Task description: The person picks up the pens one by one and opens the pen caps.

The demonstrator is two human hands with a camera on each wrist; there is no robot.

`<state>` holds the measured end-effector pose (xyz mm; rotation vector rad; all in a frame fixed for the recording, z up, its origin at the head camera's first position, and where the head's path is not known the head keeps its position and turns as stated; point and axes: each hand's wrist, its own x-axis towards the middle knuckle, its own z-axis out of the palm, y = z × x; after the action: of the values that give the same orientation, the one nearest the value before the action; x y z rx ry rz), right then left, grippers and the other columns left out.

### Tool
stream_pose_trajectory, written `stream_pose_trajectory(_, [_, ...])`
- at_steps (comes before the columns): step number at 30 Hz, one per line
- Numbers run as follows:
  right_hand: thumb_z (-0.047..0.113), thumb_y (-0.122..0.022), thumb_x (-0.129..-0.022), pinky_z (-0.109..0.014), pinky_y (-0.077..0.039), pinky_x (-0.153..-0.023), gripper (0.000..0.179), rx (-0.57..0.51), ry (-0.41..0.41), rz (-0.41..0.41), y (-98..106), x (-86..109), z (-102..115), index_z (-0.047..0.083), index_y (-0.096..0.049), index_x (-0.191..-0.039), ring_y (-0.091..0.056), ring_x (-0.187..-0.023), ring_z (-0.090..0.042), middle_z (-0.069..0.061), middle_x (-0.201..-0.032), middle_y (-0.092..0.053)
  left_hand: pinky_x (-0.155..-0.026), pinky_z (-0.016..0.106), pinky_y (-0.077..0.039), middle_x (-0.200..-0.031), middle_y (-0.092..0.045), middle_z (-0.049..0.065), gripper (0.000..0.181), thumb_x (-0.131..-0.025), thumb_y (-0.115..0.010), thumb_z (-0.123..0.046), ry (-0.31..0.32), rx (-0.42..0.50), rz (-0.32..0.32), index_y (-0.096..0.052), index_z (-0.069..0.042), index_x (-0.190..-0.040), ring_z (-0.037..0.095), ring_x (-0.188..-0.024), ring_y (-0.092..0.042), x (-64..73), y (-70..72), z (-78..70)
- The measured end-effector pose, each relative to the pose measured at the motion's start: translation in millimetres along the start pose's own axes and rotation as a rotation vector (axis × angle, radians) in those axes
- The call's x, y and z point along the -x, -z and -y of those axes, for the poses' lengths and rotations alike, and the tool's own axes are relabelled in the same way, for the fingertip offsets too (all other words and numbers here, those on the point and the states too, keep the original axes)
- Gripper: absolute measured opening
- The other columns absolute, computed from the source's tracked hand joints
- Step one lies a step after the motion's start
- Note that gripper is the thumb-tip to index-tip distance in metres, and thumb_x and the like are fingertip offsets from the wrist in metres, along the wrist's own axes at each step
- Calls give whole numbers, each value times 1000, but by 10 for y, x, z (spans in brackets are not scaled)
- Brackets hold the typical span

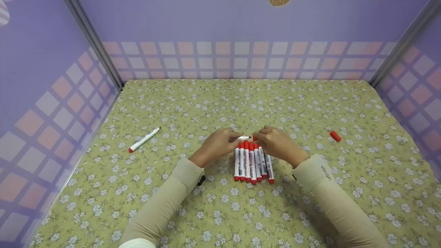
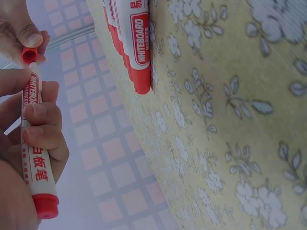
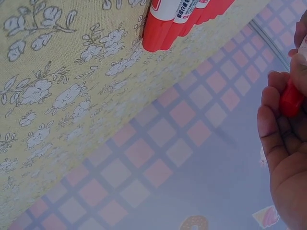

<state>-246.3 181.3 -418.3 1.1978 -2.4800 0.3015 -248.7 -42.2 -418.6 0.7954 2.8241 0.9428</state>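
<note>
My left hand (image 1: 219, 143) grips an uncapped whiteboard marker (image 2: 36, 148), white with a red end and red print, its tip toward the right. Facing that tip, my right hand (image 1: 277, 144) pinches a red marker cap (image 2: 29, 55) with its hollow end toward the marker. In the left wrist view tip and cap are very close; whether they touch I cannot tell. Just below both hands, several capped whiteboard markers (image 1: 253, 165) lie side by side in a row, red caps pointing away from me.
On the left of the table lies another uncapped marker (image 1: 144, 139), slanting, its dark tip up and right. A loose red cap (image 1: 335, 136) lies on the right. Flowered cloth (image 1: 213, 213) covers the table, with purple checkered walls (image 1: 234, 20) at the back and sides.
</note>
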Motion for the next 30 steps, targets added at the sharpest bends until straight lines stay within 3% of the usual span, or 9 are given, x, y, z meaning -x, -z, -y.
stream_pose_trajectory(10, [7,-64,-91,-31,-53,-60,7,8,-6,9,-10,16,-20,4,-70,-93,-60,-67,-19,-7,-78,-69,-84,32,-54,-115,-68,3,30,-98,-55,-30,17,25,-28,-69,-14,-120,14,-101,-65,46,78,132])
stream_pose_trajectory(17, [9,-65,-91,-31,-52,-58,6,-17,7,-1,-6,29,-28,4,-69,-89,-60,-66,-20,-8,-76,-68,-74,32,-52,-109,-67,5,30,-98,-57,-28,10,35,-53,-68,-14,-121,13,-85,-63,97,142,278])
stream_pose_trajectory(21, [9,-63,-93,-29,-52,-58,9,-39,12,8,-2,39,-37,5,-69,-88,-60,-67,-19,-6,-77,-68,-72,34,-50,-106,-66,6,30,-97,-57,-28,33,27,-71,-67,-13,-122,14,-82,-60,132,179,359])
stream_pose_trajectory(30, [8,-63,-92,-30,-52,-58,8,-47,18,14,18,46,-67,3,-70,-90,-60,-67,-19,-8,-77,-68,-76,35,-51,-115,-64,6,30,-98,-56,-27,125,62,-88,-65,-13,-123,15,-91,-62,247,269,561])
